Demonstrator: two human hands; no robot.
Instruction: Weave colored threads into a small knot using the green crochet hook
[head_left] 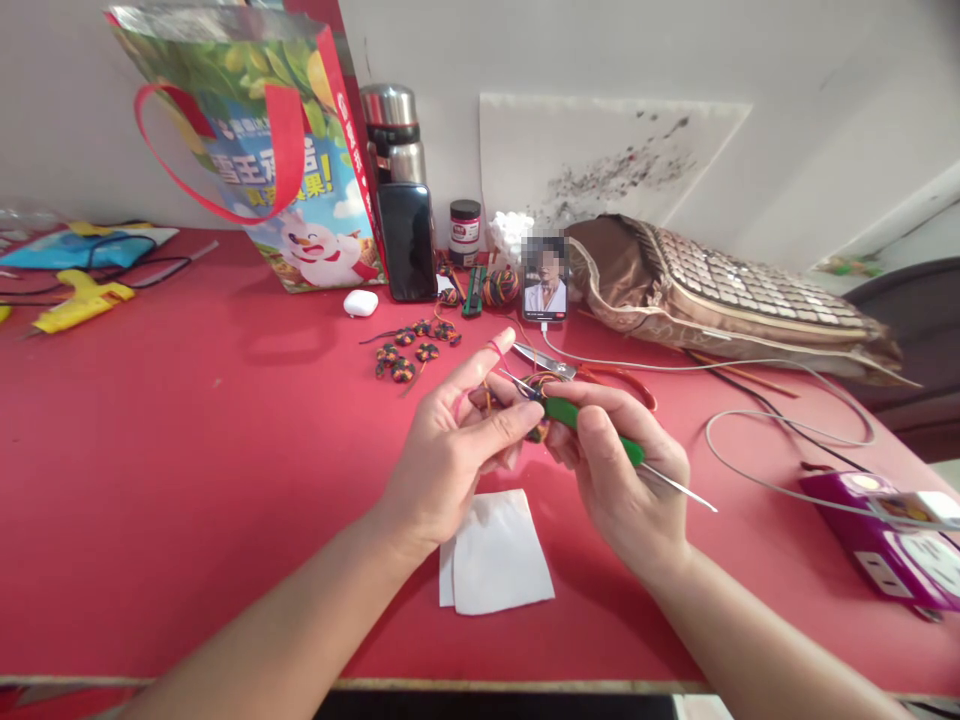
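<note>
From where I stand, the red desk point(225, 500) carries all items. A brown quilted bag point(720, 290) lies at the rear right; a printed carrier bag point(330, 170) stands at the rear left. The left hand point(442, 450) and right hand point(630, 470) meet above the desk's middle. Left grip: thumb and fingers pinched together on the work, index finger extended. Right grip: fingers closed around the handle of the hook. A white tissue point(502, 555) lies on the near side of the hands; scissors point(551, 366) lie just beyond them. The green-handled hook point(562, 412) runs through the right grip, its rear shaft protruding toward the near right. The multicoloured crochet piece point(537, 432) sits between both grips, partly hidden beneath the left thumb; I cannot tell whether the hook tip engages a stitch. Pink yarn point(495, 348) wraps the left index finger.
</note>
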